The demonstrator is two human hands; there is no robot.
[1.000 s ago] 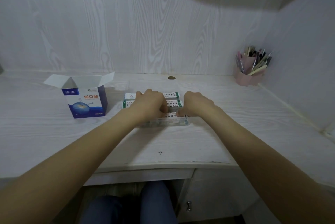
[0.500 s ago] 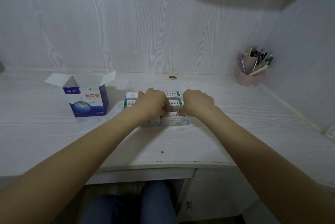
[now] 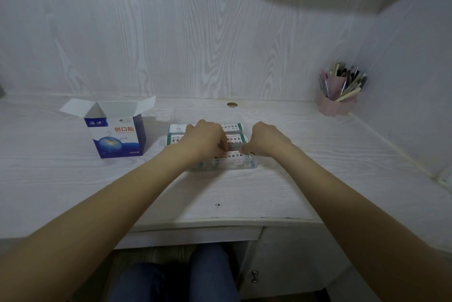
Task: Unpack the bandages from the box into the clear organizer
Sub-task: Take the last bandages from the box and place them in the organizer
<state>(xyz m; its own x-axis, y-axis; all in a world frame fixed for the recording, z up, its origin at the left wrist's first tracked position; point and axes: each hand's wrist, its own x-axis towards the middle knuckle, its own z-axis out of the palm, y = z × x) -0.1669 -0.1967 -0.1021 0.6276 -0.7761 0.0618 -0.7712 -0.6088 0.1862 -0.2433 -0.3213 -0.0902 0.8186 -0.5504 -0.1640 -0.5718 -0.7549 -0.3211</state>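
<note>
The clear organizer [image 3: 227,164] sits mid-desk and holds rows of white, green-edged bandage strips [image 3: 235,127]. My left hand [image 3: 204,140] and my right hand [image 3: 266,139] hover over it side by side, knuckles up and fingers curled down. Their fingertips pinch a stack of bandages [image 3: 233,148] between them, just above the near row [image 3: 236,155]. The hands hide the middle of every row. The blue and white bandage box [image 3: 117,131] stands to the left with its flaps open; its inside is out of sight.
A pink pen holder [image 3: 336,103] full of pens stands in the back right corner. A cable hole [image 3: 231,104] lies behind the organizer. Walls close off the back and right. The desk's front edge [image 3: 220,218] runs above a drawer and my knees.
Both hands stay over the organizer with the stack held between their fingertips. Only the view shifts slightly.
</note>
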